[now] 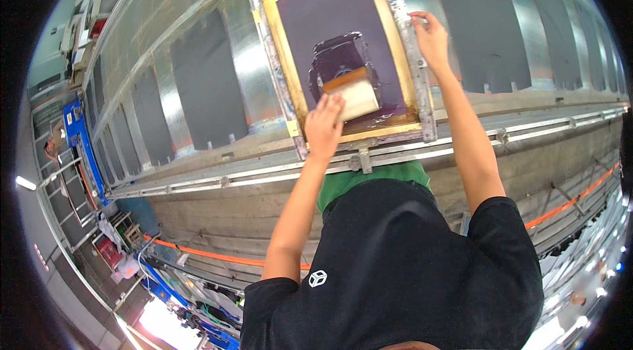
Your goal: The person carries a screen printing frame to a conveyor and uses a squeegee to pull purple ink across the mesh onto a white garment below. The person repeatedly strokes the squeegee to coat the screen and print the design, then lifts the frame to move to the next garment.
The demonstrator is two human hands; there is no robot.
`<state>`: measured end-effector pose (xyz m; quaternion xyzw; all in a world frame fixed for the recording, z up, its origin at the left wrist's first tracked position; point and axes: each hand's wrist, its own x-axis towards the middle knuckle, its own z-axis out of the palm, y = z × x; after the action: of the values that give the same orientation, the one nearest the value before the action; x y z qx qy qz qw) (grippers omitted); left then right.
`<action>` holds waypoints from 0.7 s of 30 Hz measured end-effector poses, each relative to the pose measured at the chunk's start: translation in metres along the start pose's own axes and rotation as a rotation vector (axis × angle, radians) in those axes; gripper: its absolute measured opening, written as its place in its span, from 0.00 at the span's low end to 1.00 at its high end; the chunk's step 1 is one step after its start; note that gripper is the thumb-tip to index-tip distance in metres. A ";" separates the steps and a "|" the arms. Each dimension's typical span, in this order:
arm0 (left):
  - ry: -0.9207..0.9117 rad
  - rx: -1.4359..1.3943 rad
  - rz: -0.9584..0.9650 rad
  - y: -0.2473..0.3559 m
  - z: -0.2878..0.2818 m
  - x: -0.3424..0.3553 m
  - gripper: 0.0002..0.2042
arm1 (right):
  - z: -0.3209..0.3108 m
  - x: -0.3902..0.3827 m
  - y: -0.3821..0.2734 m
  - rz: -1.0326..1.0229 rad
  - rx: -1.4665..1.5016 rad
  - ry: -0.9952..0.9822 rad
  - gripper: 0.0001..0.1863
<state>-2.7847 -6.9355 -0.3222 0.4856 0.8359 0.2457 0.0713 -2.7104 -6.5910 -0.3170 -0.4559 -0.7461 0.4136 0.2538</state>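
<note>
My left hand (324, 127) is closed on the left end of a wooden-handled squeegee (361, 101), whose brown blade rests on the mesh. The squeegee is slightly blurred. It lies across the lower part of a dark printed shape, among wet, glossy dark ink (339, 52). The mesh belongs to a screen-printing frame (427, 103), bordered inside with yellow tape. On the frame's upper right side, my right hand (432, 40) has its fingers bent against the outer edge. The screen lies flat on the long table, straight in front of me.
Dark grey fabric panels (208, 80) lie in a row along the shiny table (254, 80), on both sides of the frame. A metal rail (264, 175) runs along the near table edge. Behind me stretches an orange strip (217, 256). At far left, a person (55, 142) stands near blue equipment.
</note>
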 end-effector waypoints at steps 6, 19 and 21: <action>0.038 -0.042 -0.043 -0.014 -0.031 -0.059 0.32 | 0.035 -0.021 -0.045 -0.027 0.024 0.027 0.12; -0.055 0.058 -0.099 -0.263 -0.198 -0.157 0.34 | 0.298 -0.180 -0.171 0.029 0.133 -0.023 0.10; -0.068 0.057 -0.078 -0.284 -0.209 -0.164 0.34 | 0.319 -0.185 -0.179 0.013 0.117 -0.017 0.10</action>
<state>-2.9950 -7.2618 -0.2969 0.4623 0.8581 0.2021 0.0951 -2.9507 -6.9222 -0.3343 -0.4415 -0.7198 0.4620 0.2712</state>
